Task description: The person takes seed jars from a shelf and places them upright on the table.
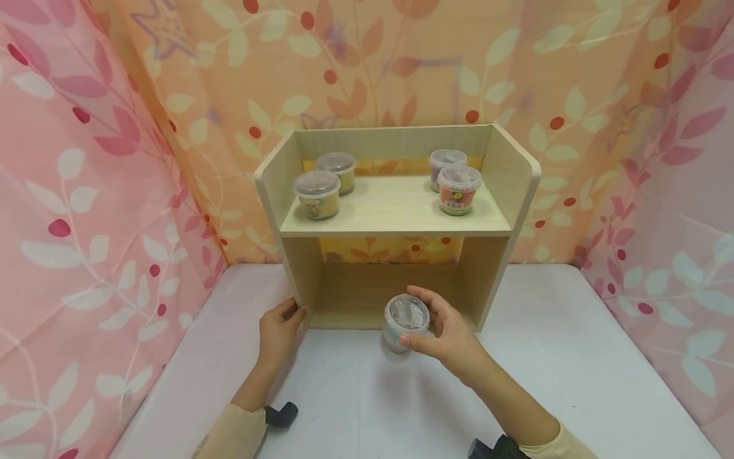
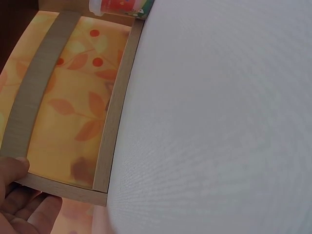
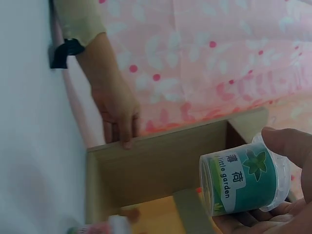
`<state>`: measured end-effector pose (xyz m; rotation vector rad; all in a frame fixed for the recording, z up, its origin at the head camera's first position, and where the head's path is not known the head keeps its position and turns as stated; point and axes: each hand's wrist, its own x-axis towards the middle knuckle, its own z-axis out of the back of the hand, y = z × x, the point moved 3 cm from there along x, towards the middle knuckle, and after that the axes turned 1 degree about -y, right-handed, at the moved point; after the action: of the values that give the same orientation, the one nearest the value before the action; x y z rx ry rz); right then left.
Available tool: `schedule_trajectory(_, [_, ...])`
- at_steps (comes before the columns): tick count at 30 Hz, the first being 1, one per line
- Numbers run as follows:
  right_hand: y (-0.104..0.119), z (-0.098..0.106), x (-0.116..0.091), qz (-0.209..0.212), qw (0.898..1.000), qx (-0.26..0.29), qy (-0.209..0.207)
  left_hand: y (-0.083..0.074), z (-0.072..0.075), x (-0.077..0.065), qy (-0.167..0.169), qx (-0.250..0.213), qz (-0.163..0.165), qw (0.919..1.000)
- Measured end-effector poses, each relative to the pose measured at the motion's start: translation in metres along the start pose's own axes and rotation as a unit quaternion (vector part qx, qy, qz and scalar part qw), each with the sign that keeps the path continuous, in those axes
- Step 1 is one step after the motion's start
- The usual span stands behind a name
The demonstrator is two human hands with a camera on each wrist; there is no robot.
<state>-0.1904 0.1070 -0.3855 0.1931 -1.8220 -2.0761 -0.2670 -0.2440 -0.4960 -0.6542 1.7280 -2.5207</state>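
A two-tier wooden shelf point(image 1: 395, 234) stands on the table. At its lower left, my left hand point(image 1: 279, 328) pinches the front edge of the side panel point(image 2: 63, 187), thumb on one face and fingers on the other. In front of the lower compartment, my right hand point(image 1: 455, 341) holds a clear-lidded plastic cup point(image 1: 395, 335) between thumb and fingers. The right wrist view shows this cup's teal label point(image 3: 248, 178) with a green leaf and "little garden". A red-labelled cup point(image 2: 119, 6) appears at the lower level in the left wrist view, hidden in the head view.
Two yellowish cups point(image 1: 321, 203) with greyish lids stand at the upper tier's left. At its right are a red-labelled cup point(image 1: 457, 197) and a purple-labelled cup point(image 1: 437, 172) behind it. White cloth covers the table point(image 1: 338, 408); patterned curtains point(image 1: 390, 76) hang around three sides.
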Motion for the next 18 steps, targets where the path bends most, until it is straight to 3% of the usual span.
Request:
schedule_trajectory(13, [-0.045,-0.006,-0.006,-0.054,0.998,0.025,0.023,-0.003,-0.001,0.0,0.007,-0.012,0.011,0.9998])
schedule_trajectory(18, [-0.055,-0.007,-0.003,-0.056,0.997,-0.001,0.046,-0.004,-0.001,0.0,0.005,-0.013,0.012,0.9998])
